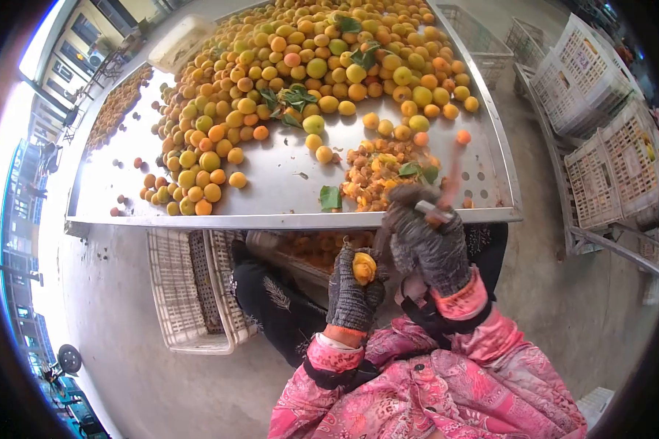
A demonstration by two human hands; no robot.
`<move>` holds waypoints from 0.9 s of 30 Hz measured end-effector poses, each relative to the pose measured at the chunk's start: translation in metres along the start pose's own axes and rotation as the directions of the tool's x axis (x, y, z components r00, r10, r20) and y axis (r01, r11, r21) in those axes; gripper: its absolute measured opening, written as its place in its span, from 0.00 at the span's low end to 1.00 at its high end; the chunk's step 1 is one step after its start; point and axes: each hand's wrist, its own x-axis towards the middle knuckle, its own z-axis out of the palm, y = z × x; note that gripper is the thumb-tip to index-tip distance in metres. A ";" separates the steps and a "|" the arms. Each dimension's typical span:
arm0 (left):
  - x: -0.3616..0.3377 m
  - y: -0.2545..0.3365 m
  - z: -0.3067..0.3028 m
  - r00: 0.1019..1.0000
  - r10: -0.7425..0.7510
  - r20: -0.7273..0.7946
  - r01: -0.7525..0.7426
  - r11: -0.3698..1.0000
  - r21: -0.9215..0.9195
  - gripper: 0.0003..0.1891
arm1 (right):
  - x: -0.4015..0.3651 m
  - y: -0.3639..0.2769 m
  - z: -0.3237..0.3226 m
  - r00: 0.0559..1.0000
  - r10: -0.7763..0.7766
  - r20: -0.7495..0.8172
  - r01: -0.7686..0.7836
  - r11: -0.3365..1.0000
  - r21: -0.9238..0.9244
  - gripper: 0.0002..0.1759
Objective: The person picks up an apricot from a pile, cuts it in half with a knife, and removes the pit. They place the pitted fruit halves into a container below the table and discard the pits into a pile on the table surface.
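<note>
One long metal desk [285,175] fills the upper half of the view, and its near edge runs just above the person's two hands. On it lies one great heap of yellow and orange fruit [307,66], far too many to count, thick at the far end and thinning to single pieces toward the near edge. To the right of the desk stand white plastic crates [593,73]; four can be made out, tilted and stacked. Under the left part of the desk one more white crate [190,293] lies on the concrete floor [124,329]. Beside it is one tray [318,249] of orange fruit pieces, partly hidden by the desk edge and the hands. One smaller pile of scraps [377,175] sits near the desk's near right corner, just beyond the right hand [426,245].

Two pink patterned sleeves [432,380] come up from the bottom of the view, and both hands wear grey knit gloves. The left hand [353,293] is clasped around one apricot [364,268], held below the desk edge in front of the tray, its top showing between the fingers. The right hand, just beside and slightly above the left, is clenched around one small tool [430,211] with a pale metal part; its kind cannot be told.

One single leaf [330,197] lies on bare metal near the edge, and two more leaves [410,169] rest on the scraps
</note>
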 end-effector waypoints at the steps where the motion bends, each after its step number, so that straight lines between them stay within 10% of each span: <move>1: 0.010 0.012 -0.006 0.836 -0.535 0.123 0.526 0.718 -0.456 0.17 | 0.000 -0.005 0.002 0.991 -0.083 0.108 0.121 0.901 -0.417 0.13; 2: 0.018 0.019 -0.010 0.439 -0.771 0.461 0.748 0.030 -0.663 0.17 | 0.000 0.001 -0.001 0.989 -0.091 0.114 0.131 0.899 -0.418 0.13; 3: 0.018 0.011 -0.006 0.409 -0.751 0.518 0.719 -0.085 -0.690 0.18 | -0.001 0.017 -0.007 0.920 -0.228 0.319 0.380 0.724 -0.576 0.15; 4: 0.017 0.008 -0.006 0.416 -0.747 0.518 0.714 -0.085 -0.695 0.18 | -0.002 0.033 -0.012 0.793 -0.291 0.534 0.605 0.471 -0.642 0.16; 15: -0.009 -0.046 0.010 0.557 -0.721 0.413 0.684 0.115 -0.720 0.18 | -0.001 0.062 -0.011 0.782 -0.209 0.588 0.601 0.503 -0.621 0.22; 20: 0.007 -0.043 0.010 0.402 -0.770 0.494 0.525 -0.248 -0.814 0.18 | 0.005 0.080 -0.001 0.710 -0.434 0.554 0.700 0.358 -0.617 0.18; 24: -0.001 -0.087 -0.005 0.363 -0.813 0.455 0.652 -0.127 -0.747 0.23 | 0.029 0.072 -0.003 0.805 -0.503 0.315 0.570 0.508 -0.646 0.13; 25: -0.011 -0.110 -0.007 0.533 -0.740 0.410 0.702 0.117 -0.702 0.27 | 0.041 0.068 -0.008 0.773 -0.580 0.257 0.588 0.504 -0.633 0.14; 27: 0.000 -0.089 -0.016 0.568 -0.706 0.422 0.730 0.196 -0.655 0.27 | 0.053 0.041 -0.012 0.755 -0.615 0.227 0.575 0.456 -0.679 0.17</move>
